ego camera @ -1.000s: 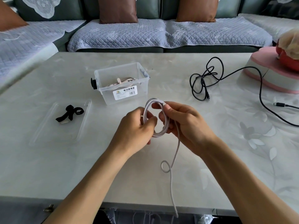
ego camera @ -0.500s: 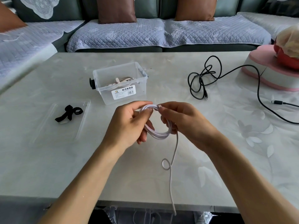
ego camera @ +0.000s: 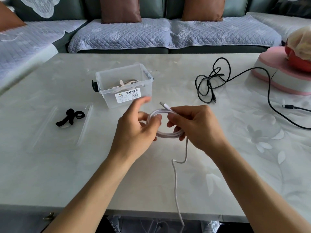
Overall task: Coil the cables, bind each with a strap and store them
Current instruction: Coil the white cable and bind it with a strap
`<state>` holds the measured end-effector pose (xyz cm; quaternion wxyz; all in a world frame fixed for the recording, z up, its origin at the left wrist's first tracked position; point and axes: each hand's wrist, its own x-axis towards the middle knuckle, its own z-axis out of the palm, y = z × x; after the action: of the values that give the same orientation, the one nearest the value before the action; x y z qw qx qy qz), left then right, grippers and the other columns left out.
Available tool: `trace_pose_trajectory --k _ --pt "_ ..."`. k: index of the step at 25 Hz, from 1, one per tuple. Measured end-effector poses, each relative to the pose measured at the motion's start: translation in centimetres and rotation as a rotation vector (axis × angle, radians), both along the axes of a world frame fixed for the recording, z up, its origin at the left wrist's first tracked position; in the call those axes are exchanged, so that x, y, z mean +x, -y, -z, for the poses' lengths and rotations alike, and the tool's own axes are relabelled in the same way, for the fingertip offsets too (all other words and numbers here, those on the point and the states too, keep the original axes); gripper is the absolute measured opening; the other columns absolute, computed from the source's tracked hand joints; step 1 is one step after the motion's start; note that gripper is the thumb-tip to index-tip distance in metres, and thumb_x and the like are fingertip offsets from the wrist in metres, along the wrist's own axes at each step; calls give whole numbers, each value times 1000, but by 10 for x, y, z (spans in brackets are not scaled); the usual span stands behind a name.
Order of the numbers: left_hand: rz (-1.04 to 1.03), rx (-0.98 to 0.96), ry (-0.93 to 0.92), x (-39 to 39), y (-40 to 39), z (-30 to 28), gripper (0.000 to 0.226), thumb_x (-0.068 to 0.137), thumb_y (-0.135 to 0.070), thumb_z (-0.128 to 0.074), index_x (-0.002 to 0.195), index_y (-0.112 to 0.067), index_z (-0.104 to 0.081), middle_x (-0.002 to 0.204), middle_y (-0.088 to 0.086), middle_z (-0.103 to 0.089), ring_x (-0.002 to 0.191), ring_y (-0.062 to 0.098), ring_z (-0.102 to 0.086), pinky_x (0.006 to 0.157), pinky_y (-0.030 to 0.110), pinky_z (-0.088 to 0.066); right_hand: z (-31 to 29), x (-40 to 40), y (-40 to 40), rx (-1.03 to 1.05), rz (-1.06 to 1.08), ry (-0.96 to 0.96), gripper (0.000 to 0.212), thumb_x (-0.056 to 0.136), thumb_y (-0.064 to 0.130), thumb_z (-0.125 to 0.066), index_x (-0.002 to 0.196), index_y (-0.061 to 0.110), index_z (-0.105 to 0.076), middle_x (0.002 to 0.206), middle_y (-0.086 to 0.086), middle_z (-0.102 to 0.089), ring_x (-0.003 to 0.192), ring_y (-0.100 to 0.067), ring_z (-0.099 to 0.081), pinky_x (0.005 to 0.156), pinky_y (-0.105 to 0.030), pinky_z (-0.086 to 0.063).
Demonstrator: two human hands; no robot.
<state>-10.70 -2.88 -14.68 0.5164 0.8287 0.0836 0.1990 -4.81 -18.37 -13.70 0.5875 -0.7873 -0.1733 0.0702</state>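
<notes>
a pale marble-look table before a quilted sofa; above it the right hand pinches the white usb cable coil near its plug, while the left hand, fingers loose, steadies the loops. it looks light, limp and springy — best gripped across all turns at once.

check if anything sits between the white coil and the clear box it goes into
Nothing visible does. The white cable coil, held in the right hand with the left hand beside it, sits just in front of the clear box. The box is lidless; the table between them is bare.
</notes>
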Motion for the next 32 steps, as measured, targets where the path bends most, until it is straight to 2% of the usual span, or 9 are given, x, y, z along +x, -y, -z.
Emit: trace_pose_trajectory --k 2,3,7,12,16,20,22,27,32 --pt "101 265 94 -1 -10 2 58 90 -19 -69 140 -38 -46 105 -11 -67 62 11 -63 62 18 -49 1 0 2 -120 -68 32 13 89 10 -66 87 14 -78 69 -1 -72 53 -15 -61 50 -30 -54" --pt "164 351 121 0 -14 2 56 90 -17 -69 139 -35 -50 111 -11 -64 68 10 -63 65 18 -50 1 0 2 -145 -97 40 13 89 10 -66 88 14 -78 69 -1 -72 54 -16 -62 50 -30 -54" --pt "110 309 122 0 -19 5 25 88 -16 -72 112 -24 -75 91 -8 -74 66 13 -64 64 34 -55 1 -2 -1 -108 -128 31 10 88 7 -66 88 11 -75 70 -3 -72 55 -16 -63 51 -31 -55" --pt "-100 291 211 1 -16 6 17 86 -19 -72 102 -18 -77 77 -10 -71 62 7 -61 62 19 -50 2 0 -3 61 -77 -238 14 92 7 -62 83 0 -70 68 -7 -71 57 -18 -66 52 -30 -54" --pt "-49 150 49 -2 -8 4 9 82 -18 -74 88 -24 -72 72 -10 -70 57 11 -67 59 30 -56 8 2 -6 -1 50 41 18 93 7 -59 86 12 -75 63 2 -66 56 -15 -61 57 -33 -55" --pt "165 196 -148 -3 -11 -5 9 93 -33 -62 95 -24 -62 58 -5 -63 52 11 -58 54 30 -49 7 -1 -5 -236 -132 299 17 92 11 -59 89 18 -74 65 8 -65 60 -12 -60 61 -33 -51" --pt "171 272 -139 -1 -11 -4 22 98 -36 -53 86 -20 -63 53 -6 -55 49 8 -48 53 27 -40 6 0 -7 -194 -108 241 15 92 15 -60 88 18 -74 69 6 -69 62 -12 -63 61 -33 -53" --pt "-139 172 -105 8 -16 0 26 102 -30 -45 87 -15 -59 63 -9 -54 62 12 -51 55 23 -36 6 -9 -12 -39 -252 -326 31 100 28 -53 98 0 -68 94 -12 -74 71 -18 -67 67 -33 -54" --pt "-299 141 -124 8 -4 3 30 103 -31 -40 95 -8 -57 75 0 -61 69 20 -56 58 28 -31 6 -18 -22 103 -226 -308 41 105 30 -38 106 0 -65 98 -14 -72 73 -18 -65 67 -33 -53"
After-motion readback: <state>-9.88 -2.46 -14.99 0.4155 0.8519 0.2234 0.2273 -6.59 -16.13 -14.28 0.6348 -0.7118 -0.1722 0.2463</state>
